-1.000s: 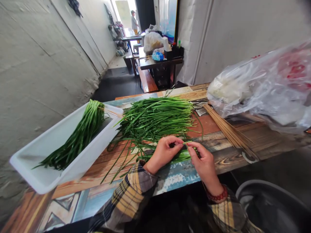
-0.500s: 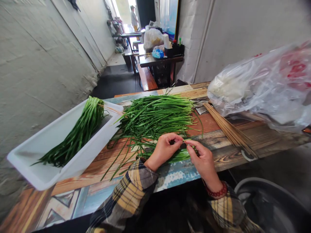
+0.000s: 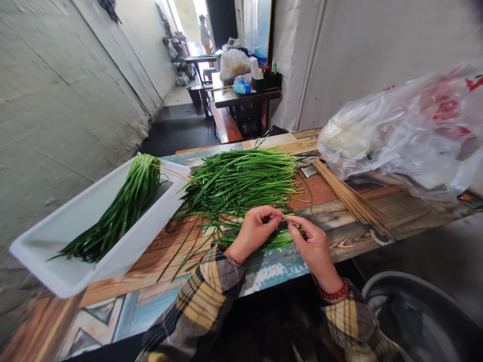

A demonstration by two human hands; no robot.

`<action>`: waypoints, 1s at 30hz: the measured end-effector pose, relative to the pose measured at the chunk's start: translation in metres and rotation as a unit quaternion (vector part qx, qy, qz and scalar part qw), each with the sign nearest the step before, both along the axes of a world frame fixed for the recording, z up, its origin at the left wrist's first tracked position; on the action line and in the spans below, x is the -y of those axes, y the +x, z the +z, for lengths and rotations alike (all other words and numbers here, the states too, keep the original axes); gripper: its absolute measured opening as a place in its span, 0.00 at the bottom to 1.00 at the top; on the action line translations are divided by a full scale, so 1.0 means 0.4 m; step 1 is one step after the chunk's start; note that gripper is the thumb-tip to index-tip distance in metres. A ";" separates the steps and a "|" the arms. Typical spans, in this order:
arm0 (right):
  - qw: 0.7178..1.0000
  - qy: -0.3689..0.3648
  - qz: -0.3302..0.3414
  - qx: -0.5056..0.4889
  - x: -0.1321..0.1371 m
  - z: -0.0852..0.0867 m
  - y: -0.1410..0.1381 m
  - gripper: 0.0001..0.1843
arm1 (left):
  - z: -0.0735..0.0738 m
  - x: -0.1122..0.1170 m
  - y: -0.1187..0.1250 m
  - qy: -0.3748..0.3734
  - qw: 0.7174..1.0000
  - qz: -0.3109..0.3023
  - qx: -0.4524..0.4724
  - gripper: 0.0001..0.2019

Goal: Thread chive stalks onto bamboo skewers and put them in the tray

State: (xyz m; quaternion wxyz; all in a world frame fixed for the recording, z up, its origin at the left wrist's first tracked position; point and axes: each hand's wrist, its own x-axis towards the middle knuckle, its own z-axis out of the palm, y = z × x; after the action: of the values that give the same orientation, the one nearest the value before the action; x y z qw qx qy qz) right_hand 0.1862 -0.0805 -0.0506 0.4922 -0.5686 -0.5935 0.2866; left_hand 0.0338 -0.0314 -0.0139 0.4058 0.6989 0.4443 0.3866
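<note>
Near the table's front edge my left hand [image 3: 258, 229] pinches the pale end of a garlic chive [image 3: 285, 215] between thumb and fingertips. Close beside it, my right hand [image 3: 311, 244] is closed with its thumb and forefinger at the same stalk; more green ends show inside its curled fingers. Below both hands lie a few loose chives [image 3: 277, 242]. Just beyond them spreads a large pile of chives [image 3: 241, 178], its cut ends to the right. At the left, a white plastic tray [image 3: 41, 246] holds a bunch of chives [image 3: 124, 211] threaded on thin skewers [image 3: 171, 172].
A bundle of bamboo skewers [image 3: 343, 196] lies on the table at right, beside a large clear plastic bag [image 3: 396, 136]. Below the right edge stands a grey tub [image 3: 407, 281]. Farther back are another table [image 3: 245, 96], a bench [image 3: 226, 123] and a person [image 3: 204, 35].
The view has shifted slightly. My hands stay almost in place, fingertips still together at the chive; the pile and tray look unchanged.
</note>
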 end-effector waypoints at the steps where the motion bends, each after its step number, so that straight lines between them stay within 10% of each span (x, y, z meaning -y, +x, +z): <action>1: 1.000 0.000 -0.001 0.000 0.000 0.000 0.000 0.13 | 0.000 0.000 0.000 0.004 1.000 -0.001 -0.001 0.07; 14: 1.000 0.000 -0.008 -0.001 -0.005 -0.006 -0.002 0.13 | -0.007 -0.002 -0.001 0.146 0.987 -0.019 -0.072 0.07; 30: 0.999 0.007 -0.024 -0.034 -0.006 -0.010 -0.008 0.20 | -0.023 -0.006 -0.005 0.125 0.990 -0.002 -0.062 0.07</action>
State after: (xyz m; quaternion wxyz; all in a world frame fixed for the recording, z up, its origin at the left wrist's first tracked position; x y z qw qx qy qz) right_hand 0.1832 -0.0782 -0.0546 0.5223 -0.5692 -0.5650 0.2899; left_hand 0.0318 -0.0290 -0.0232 0.2877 0.7677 0.4154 0.3942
